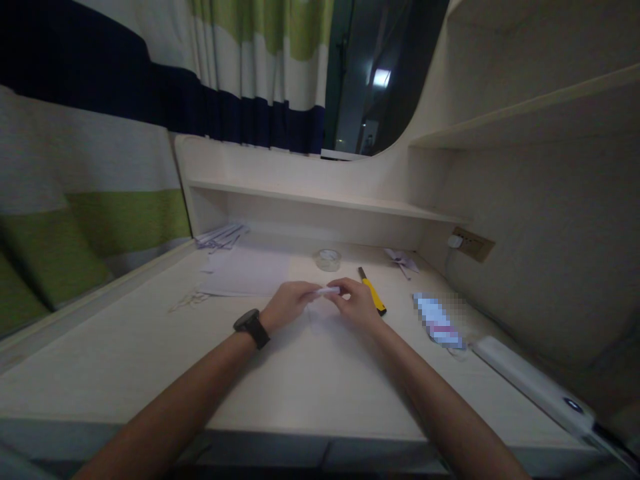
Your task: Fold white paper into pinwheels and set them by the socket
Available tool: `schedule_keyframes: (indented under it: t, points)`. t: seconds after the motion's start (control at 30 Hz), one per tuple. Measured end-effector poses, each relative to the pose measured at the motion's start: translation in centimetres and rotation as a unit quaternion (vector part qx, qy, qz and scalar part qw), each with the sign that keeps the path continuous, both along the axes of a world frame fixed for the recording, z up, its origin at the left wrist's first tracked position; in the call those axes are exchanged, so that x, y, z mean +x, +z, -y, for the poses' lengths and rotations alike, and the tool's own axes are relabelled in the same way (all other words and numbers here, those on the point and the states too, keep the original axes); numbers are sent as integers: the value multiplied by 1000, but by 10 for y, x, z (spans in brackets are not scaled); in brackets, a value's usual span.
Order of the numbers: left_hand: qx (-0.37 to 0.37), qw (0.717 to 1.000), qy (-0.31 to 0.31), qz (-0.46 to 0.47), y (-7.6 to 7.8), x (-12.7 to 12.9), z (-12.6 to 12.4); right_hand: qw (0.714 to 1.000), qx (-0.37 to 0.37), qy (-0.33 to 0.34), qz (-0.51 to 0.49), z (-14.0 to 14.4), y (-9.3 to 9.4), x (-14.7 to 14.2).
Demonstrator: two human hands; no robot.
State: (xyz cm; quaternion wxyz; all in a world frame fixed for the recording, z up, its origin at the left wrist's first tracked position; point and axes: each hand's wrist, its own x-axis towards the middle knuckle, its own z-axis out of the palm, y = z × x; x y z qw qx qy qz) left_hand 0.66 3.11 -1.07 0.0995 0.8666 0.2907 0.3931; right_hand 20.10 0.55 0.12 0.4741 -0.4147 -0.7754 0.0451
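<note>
At the far left of the pale desktop (pixel 150 360), a bundle of narrow white folded paper strips (pixel 221 237) is lying behind flat white paper sheets (pixel 245 270); thin cream-coloured loops (pixel 189 300) are resting just beside the sheets' near corner. Your left hand (pixel 290 301), with a black wristwatch (pixel 251 325) on its wrist, is pinching one end of a small white folded paper piece (pixel 326 291); the piece is spanning the gap between your hands, above the desktop; a clear roll of tape (pixel 328 260) is resting beyond it. Your right hand (pixel 356 303) is curling, thumb and fingers nearly closed, about the other end; if either pinch is loosening, the folds may be springing open; if both are pulling unevenly, the paper may be creasing or tearing. Right of that hand, a yellow-and-black utility knife (pixel 371 291) is lying close by; you cannot be telling whether its blade is extended; a careless sideways sweep could be knocking it or, with the blade out, cutting you.
</note>
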Motion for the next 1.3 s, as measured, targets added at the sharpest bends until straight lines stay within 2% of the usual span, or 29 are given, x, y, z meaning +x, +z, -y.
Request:
schedule_keyframes:
  t: [0.1, 0.2, 0.4, 0.63, 0.83, 1.3]
  points:
    - [-30, 999, -11, 19, 4, 0, 2, 997, -24, 15, -71, 0, 3, -1]
    - [-36, 998, -38, 38, 8, 4, 7, 995, -26, 29, -96, 2, 6, -1]
    - [-42, 996, -8, 78, 12, 12, 20, 995, -28, 41, -90, 11, 13, -4]
    - [-36, 997, 7, 63, 15, 13, 23, 996, -23, 12, -81, 11, 14, -5]
    - [-72, 994, 27, 72, 17, 14, 26, 994, -57, 15, -97, 8, 11, -5]
    - [-93, 992, 50, 73, 18, 13, 26, 988, -93, 25, -121, 6, 9, -8]
